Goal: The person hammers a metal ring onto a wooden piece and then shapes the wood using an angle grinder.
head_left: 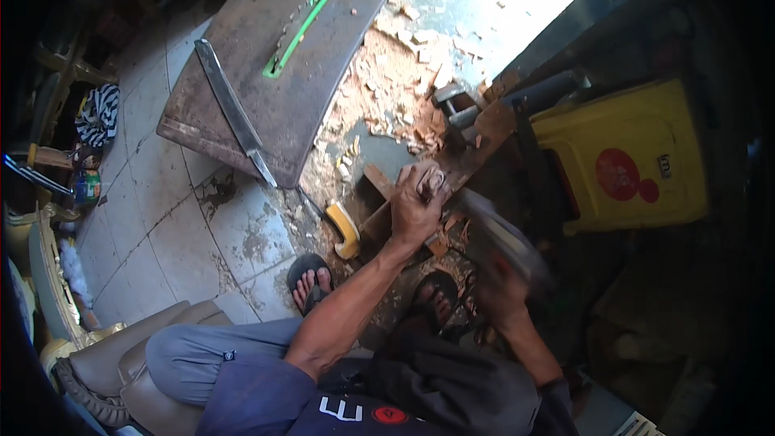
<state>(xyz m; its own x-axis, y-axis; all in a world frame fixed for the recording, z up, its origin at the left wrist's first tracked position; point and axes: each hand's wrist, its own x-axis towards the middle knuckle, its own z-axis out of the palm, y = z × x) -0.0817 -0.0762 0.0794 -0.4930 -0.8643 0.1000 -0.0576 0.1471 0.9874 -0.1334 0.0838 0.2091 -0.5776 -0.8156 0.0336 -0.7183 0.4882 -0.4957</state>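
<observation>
My left hand (416,206) is closed around a small brownish piece of wood (433,183), held over a wooden workpiece or beam (487,133). My fingers cover most of it, so its full shape is hidden. Just to the right, my right hand (502,287) grips a long, flat blade-like tool (508,234), smeared by motion. The tool slants up and left toward the left hand; its exact kind cannot be made out. Below the left hand lie crossed wooden strips (379,214).
A brown board (242,24) with a green-edged slot carries a long steel blade (226,101). Wood shavings (379,85) cover the floor beyond my hands. Nearby are a yellow-handled tool (345,230), a metal clamp (458,105) and a yellow plastic panel (638,157).
</observation>
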